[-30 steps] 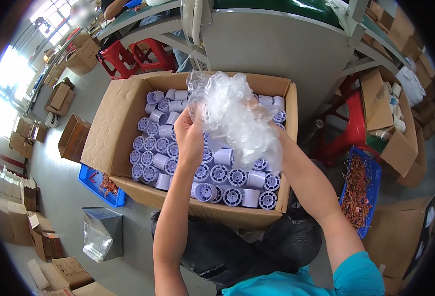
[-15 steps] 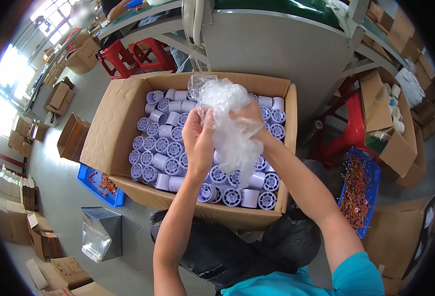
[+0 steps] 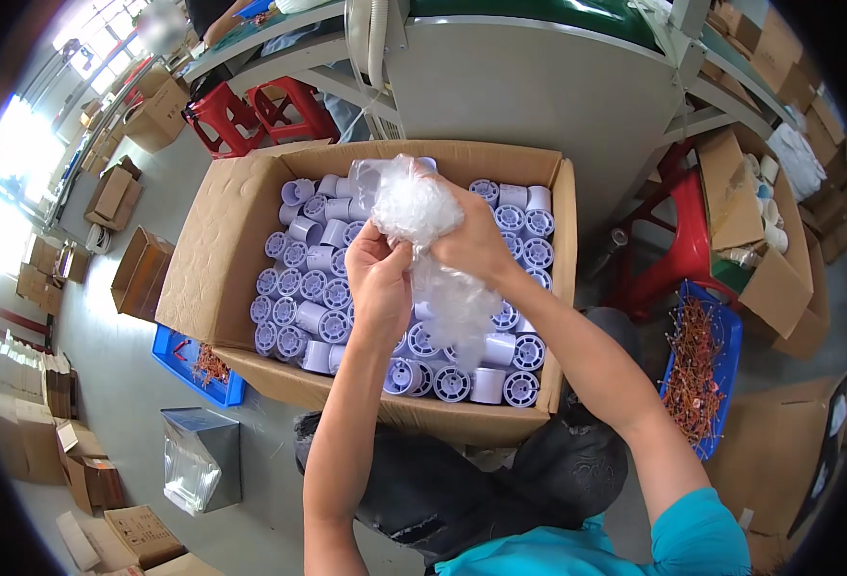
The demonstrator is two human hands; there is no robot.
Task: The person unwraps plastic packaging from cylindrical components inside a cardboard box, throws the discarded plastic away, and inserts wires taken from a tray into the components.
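Observation:
A crumpled clear plastic bag (image 3: 414, 206) is bunched between my two hands, above an open cardboard box (image 3: 222, 264). My left hand (image 3: 380, 274) pinches its lower left side between thumb and fingers. On the right, my right hand (image 3: 471, 240) is wrapped round the gathered film, and a loose part hangs below it. Inside the box, pale lilac plastic cylinders (image 3: 313, 288) lie packed in layers, several with slotted round ends facing up. My hands and the bag hide the middle of the load.
Blue trays of reddish-brown wire pieces stand left (image 3: 198, 365) and right (image 3: 702, 374) of the box. A metal bin (image 3: 202, 456) is on the floor. Red stools (image 3: 294, 110) and a grey machine (image 3: 529, 96) stand behind; another open carton (image 3: 769, 278) is at right.
The plastic bag is bunched more tightly, and its hanging part has shortened. My right hand has shifted slightly down and left, and my left hand slightly lower.

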